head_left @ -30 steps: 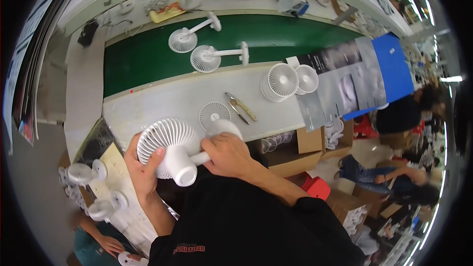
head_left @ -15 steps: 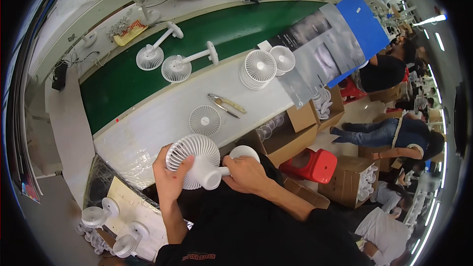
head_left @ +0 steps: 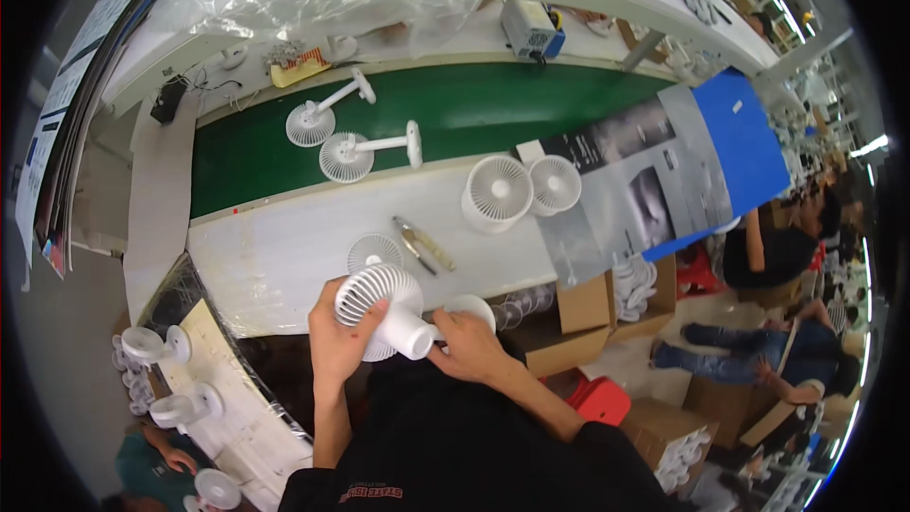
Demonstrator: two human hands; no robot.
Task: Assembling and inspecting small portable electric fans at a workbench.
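Low in front of my body I hold a white desk fan [head_left: 409, 333] with both hands. My left hand [head_left: 339, 339] is closed round the rim of its slatted cage, thumb over the back beside the motor housing. My right hand [head_left: 469, 346] grips the fan's stem, largely covering it, with the round white base [head_left: 471, 307] partly showing behind the fingers. Just beyond the cage, a loose round grille [head_left: 373, 254] lies on the white worktop [head_left: 284, 261], partly hidden by the fan. Pliers [head_left: 425, 245] lie to its right.
Two white fans [head_left: 347, 157] lie on the green belt [head_left: 455, 100]. Stacked round grilles [head_left: 499, 192] stand beside a printed sheet [head_left: 626, 156]. Cardboard boxes [head_left: 583, 308] and a red stool [head_left: 601, 400] are at right. Several fans and a co-worker [head_left: 156, 465] are at lower left.
The whole view has shifted, bringing more of the shelf above and a co-worker at lower left into sight. Both hands keep their grip on the fan, its housing tilted slightly further right.
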